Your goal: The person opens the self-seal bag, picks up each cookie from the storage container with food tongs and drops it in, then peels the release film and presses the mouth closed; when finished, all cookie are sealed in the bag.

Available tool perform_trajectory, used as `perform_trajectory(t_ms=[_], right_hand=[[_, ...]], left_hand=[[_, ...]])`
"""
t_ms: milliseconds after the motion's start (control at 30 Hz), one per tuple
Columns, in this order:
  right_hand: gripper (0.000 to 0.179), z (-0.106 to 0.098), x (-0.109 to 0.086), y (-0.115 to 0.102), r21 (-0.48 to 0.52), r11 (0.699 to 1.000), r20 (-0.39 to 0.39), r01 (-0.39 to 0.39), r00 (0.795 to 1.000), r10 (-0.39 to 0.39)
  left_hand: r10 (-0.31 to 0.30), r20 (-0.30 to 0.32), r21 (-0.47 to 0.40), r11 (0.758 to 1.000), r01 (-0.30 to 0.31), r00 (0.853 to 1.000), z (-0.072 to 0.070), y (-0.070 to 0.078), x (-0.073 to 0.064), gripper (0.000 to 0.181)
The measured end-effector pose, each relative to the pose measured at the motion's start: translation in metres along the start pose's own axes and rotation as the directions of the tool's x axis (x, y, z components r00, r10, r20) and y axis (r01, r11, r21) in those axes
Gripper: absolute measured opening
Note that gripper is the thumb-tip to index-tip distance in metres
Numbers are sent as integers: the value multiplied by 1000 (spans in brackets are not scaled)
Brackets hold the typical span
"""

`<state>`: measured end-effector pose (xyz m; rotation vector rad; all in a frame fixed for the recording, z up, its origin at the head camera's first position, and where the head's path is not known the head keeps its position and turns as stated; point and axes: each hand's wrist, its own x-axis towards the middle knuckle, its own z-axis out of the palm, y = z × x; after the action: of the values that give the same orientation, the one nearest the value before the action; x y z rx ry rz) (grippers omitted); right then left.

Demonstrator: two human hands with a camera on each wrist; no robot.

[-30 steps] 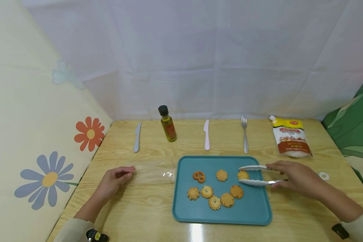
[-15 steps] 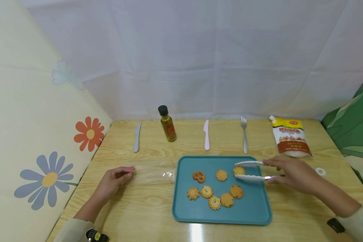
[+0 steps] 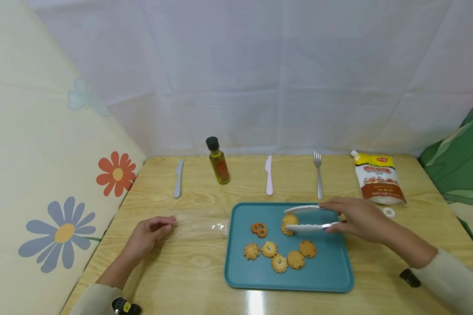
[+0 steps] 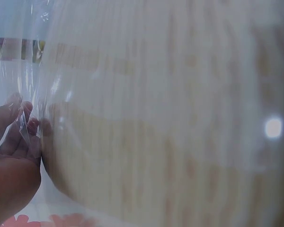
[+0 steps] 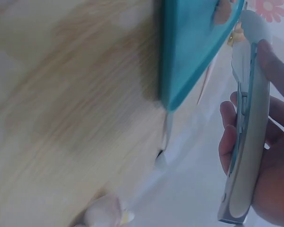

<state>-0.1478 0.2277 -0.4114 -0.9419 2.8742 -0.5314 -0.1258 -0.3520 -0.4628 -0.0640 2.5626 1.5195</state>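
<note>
My right hand (image 3: 358,218) holds a pair of white-tipped tongs (image 3: 305,227) with finger and thumb on its two arms. Between the tips sits a golden cookie (image 3: 291,218), overlapping the swirl cookie behind it in the head view. Below them lies the blue tray (image 3: 327,275), with a small pretzel (image 3: 259,230), a star-shaped cookie (image 3: 252,251) and several round cookies (image 3: 296,260). My left hand (image 3: 150,236) pinches the end of a clear plastic bag (image 3: 199,225) left of the tray; the left wrist view shows the film (image 4: 23,118) at its fingers.
Along the back of the table stand an oil bottle (image 3: 220,168), a grey knife (image 3: 178,179), a pink knife (image 3: 269,176), a fork (image 3: 319,175) and a yellow-topped spouted pouch (image 3: 379,179). A white cloth (image 3: 236,87) hangs behind.
My right hand has moved left across the tray, carrying the cookie in the tongs from the right part to over the swirl cookie. My left hand and the bag stay put.
</note>
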Motion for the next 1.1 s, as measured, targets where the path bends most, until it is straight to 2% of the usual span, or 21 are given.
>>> perform_trajectory(t_ms=[200, 533, 833, 1100], right_hand=[[61, 4, 21, -12, -23, 997, -9, 67, 998, -67], [60, 17, 49, -27, -25, 982, -48, 189, 981, -190], [63, 29, 72, -41, -40, 979, -35, 200, 979, -201], [63, 33, 89, -59, -1, 978, 1, 210, 978, -210]], left_hand=[[-7, 0, 5, 1000, 7, 1000, 0, 1, 1, 27], [3, -1, 16, 1000, -3, 1000, 0, -1, 1, 26], [20, -1, 6, 1000, -20, 1000, -1, -3, 1, 27], [20, -1, -6, 1000, -20, 1000, -1, -2, 1, 27]])
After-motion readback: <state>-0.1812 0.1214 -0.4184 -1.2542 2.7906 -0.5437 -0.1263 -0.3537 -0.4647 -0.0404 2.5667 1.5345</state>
